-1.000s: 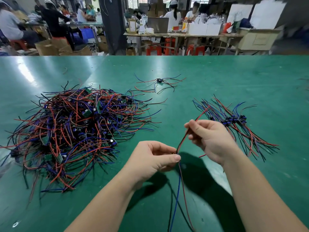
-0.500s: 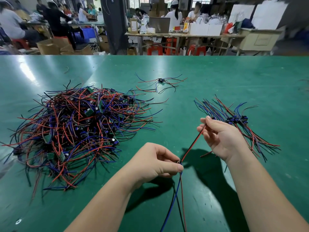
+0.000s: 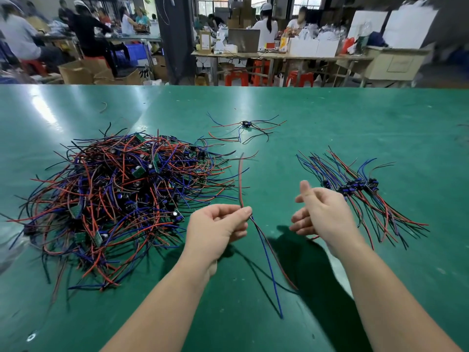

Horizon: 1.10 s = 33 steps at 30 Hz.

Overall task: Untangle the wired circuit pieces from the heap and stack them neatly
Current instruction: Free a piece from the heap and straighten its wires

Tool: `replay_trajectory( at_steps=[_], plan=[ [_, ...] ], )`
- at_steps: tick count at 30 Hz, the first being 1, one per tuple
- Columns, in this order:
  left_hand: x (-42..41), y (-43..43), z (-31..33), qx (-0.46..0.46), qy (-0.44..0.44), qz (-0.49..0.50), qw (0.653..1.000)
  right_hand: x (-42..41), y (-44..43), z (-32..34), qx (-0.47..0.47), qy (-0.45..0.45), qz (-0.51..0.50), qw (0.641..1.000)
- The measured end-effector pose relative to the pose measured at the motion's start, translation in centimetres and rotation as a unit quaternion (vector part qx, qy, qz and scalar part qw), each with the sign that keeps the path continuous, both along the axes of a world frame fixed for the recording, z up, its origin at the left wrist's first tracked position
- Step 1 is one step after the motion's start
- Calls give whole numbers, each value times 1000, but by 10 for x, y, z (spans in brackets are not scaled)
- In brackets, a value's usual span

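Head view: right hand (image 3: 322, 213) has released the wired piece (image 3: 240, 184), seemingly empty; left hand (image 3: 215, 229) still pinches it.

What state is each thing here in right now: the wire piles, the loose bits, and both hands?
Left hand: pinching one wired piece.
Right hand: open, holding nothing.
Held piece: one red wire pointing up, the others trailing down.
Heap: tangled, left of the hands.
Stack: wires lined up side by side, right of the hands.
Lone piece: lying by itself farther back, wires splayed.
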<state>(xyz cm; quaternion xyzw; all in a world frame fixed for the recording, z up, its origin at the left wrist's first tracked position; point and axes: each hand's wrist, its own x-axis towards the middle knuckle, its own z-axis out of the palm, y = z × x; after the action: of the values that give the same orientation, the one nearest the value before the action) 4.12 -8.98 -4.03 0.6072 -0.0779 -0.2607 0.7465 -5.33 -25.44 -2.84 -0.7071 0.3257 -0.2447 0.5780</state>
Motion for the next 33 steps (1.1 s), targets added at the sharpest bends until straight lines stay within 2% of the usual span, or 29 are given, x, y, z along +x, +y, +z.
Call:
replay_trajectory(
  at_steps=[2,4,6,7,11,15,20,21,23,25,27,29,31,33],
  plan=[
    [2,0,-3,-13,12,13,1000,3,16,-1,-32,-30,83,996],
    [0,-1,-5,-11,13,-4,1000,7,30,-4,-106,-11,159,982],
    [-4,-2,-7,-9,10,-41,999,9,37,-6,-171,8,169,971],
    [-6,-3,-6,-10,6,-57,998,10,38,-6,-171,5,159,972],
    [-11,-3,0,-12,-54,-100,993,6,34,-1,-66,-38,137,988],
    [-16,-1,7,-29,-86,-140,986,2,26,11,33,-96,138,985],
    [-21,-1,10,-19,-99,-166,981,7,11,26,95,-103,103,985],
    [-21,-1,9,-17,-100,-167,981,9,5,30,87,-111,75,987],
    [-21,-1,9,-16,-103,-161,981,9,-13,39,14,-141,-8,990],
    [-19,0,10,-22,-103,-149,983,6,-35,50,-98,-184,-98,973],
    [-16,1,11,-28,-103,-137,985,2,-60,57,-163,-209,-148,953],
    [-13,2,12,-28,-107,-129,985,5,-84,53,-200,-153,-172,952],
    [-12,3,12,-25,-107,-130,985,13,-103,38,-232,-8,-163,959],
    [-13,3,10,-12,-108,-130,986,18,-113,17,-278,137,-133,941]
  ],
)
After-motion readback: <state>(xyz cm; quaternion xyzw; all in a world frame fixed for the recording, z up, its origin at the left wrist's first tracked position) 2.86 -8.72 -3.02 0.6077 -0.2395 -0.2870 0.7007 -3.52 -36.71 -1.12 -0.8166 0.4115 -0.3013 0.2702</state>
